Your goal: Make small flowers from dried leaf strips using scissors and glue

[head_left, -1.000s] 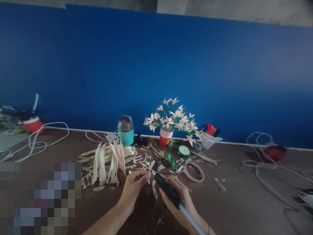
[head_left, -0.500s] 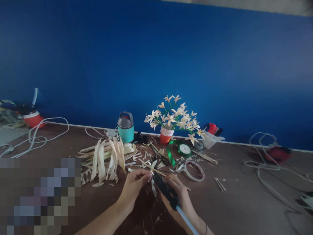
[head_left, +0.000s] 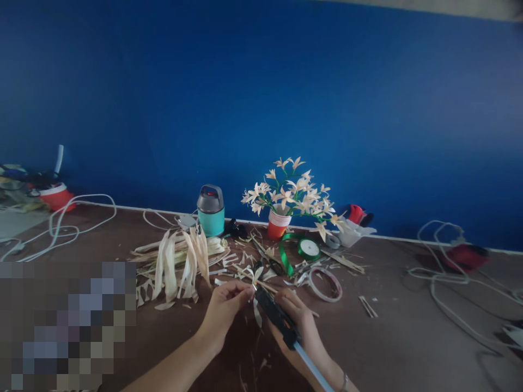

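Observation:
My left hand point(head_left: 224, 311) is closed in a pinch on a small pale husk piece point(head_left: 256, 314) at the table's front middle. My right hand point(head_left: 300, 325) is wrapped round a black glue gun point(head_left: 276, 316). A white glue stick pokes out of the gun's back end, and the nozzle touches the pinched piece right at my left fingertips. Behind my hands lies a heap of cream husk strips point(head_left: 180, 260). Further back a red paper cup point(head_left: 278, 225) holds a bunch of finished cream flowers point(head_left: 293, 196).
A teal jar with a grey lid point(head_left: 211, 209), a green ribbon spool point(head_left: 307, 249) and a tape ring point(head_left: 324, 284) lie among scraps on the brown table point(head_left: 392, 337). White cables point(head_left: 445, 283) run at both sides. A blue wall stands behind. A blurred patch covers the lower left.
The view has tilted slightly, so things sit a little higher in frame. My hands, the gun and the pinched piece stay together as before.

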The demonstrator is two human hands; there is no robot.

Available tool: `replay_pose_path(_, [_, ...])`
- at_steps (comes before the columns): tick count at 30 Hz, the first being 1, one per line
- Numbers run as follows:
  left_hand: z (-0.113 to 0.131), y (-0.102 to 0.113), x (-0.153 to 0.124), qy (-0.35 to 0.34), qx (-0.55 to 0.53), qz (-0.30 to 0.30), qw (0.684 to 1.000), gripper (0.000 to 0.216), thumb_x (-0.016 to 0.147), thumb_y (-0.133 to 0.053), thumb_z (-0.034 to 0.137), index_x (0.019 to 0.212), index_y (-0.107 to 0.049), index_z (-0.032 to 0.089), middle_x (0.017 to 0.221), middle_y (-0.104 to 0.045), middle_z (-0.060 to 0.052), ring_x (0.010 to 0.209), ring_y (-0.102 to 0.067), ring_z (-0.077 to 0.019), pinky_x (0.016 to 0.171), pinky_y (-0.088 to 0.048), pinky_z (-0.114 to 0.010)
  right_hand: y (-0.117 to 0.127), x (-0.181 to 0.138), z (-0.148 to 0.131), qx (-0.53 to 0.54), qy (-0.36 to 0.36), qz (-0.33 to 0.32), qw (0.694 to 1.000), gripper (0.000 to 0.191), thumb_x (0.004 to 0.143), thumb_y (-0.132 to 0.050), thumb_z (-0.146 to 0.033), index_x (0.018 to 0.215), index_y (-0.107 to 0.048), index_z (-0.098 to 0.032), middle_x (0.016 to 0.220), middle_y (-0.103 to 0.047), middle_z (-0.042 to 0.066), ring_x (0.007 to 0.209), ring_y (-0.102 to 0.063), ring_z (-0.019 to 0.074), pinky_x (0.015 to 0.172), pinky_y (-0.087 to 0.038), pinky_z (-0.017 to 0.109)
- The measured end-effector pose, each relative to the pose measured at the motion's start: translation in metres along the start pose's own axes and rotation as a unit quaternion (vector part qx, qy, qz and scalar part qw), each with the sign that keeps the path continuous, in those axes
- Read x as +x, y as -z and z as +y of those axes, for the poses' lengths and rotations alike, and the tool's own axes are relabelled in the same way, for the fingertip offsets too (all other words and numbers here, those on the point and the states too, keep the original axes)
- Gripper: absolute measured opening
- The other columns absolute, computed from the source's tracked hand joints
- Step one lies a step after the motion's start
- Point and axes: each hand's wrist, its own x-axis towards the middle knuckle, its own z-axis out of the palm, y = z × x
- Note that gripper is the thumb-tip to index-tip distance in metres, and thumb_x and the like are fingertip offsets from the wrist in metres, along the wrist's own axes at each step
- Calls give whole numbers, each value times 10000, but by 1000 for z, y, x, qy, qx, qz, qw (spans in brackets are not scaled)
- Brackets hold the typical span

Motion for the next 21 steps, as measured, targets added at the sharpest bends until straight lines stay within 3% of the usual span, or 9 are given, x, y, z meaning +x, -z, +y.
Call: replay_pose_path(21, [0, 0, 0, -2, 14, -7, 1000, 285, 536, -796, 375, 637, -687, 132, 603, -642, -15, 580, -563, -132, 601, -431, -241, 4, 2, -5, -43, -1, -27, 999, 111, 686, -530, -92, 733, -586, -176, 749, -557, 25, 645, -543, 145, 552, -415, 209])
